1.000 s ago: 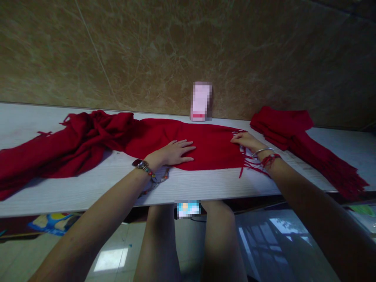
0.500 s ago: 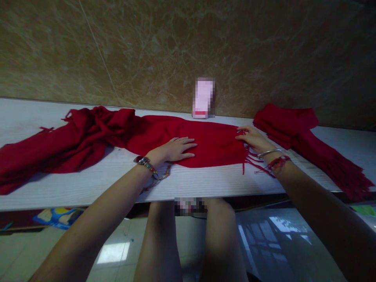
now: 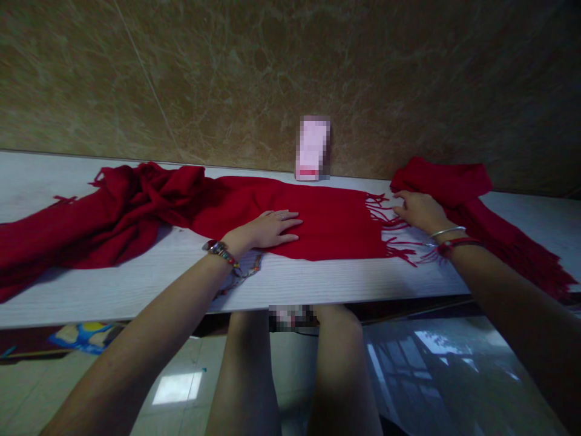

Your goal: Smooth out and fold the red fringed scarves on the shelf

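My left hand (image 3: 267,227) lies flat, grip wide, palm pinning the red scarf (image 3: 327,221) mid-length on the tabletop (image 3: 318,281) so it can't slide. Right hand (image 3: 420,209) rests on the fringe (image 3: 390,233) at the scarf's right end, likely to straighten it; I can't tell if that grip pinches. Folded scarves (image 3: 449,178) sit just beyond.

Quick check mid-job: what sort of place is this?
Likely a home or small workroom, indoors: a long white table against a marble-look wall, a glossy tiled floor below, and a red scarf spread on it beside a folded stack.
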Demonstrator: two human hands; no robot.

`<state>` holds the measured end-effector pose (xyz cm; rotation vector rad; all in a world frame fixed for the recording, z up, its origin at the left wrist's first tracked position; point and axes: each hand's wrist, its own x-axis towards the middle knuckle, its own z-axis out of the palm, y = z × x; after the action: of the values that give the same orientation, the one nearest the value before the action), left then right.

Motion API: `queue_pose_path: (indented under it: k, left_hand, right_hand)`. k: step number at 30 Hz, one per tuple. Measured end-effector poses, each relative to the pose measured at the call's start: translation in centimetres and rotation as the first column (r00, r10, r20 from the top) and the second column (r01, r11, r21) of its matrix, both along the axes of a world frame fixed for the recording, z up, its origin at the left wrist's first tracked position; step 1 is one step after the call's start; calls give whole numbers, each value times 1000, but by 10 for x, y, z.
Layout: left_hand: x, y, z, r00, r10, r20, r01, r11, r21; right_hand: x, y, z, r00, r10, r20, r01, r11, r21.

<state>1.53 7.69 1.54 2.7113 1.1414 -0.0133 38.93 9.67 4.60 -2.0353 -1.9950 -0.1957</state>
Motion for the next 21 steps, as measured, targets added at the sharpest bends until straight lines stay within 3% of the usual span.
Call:
queue_pose_path:
  k: [5, 9, 11, 15, 21]
  left_hand:
    - [2, -3, 2, 1000, 30, -6, -30, 999, 26]
    - [4, -6, 5, 991, 126, -42, -126, 992, -1]
    - [4, -6, 5, 988, 141, -68, -143, 989, -37]
    - [5, -5, 4, 986, 152, -70, -156, 987, -43]
    - [14, -2, -2, 980, 198, -34, -198, 980, 0]
  right_hand:
    - [-7, -21, -11, 991, 127, 43, -131, 984, 117]
    - [-46, -52, -33, 903, 428, -42, -427, 904, 31]
    - [-58, -64, -45, 876, 478, -69, -481, 876, -30]
    - [-43, -63, -57, 906, 419, -58, -422, 905, -48]
    - [-1, -32, -50, 972, 226, 57, -224, 973, -52]
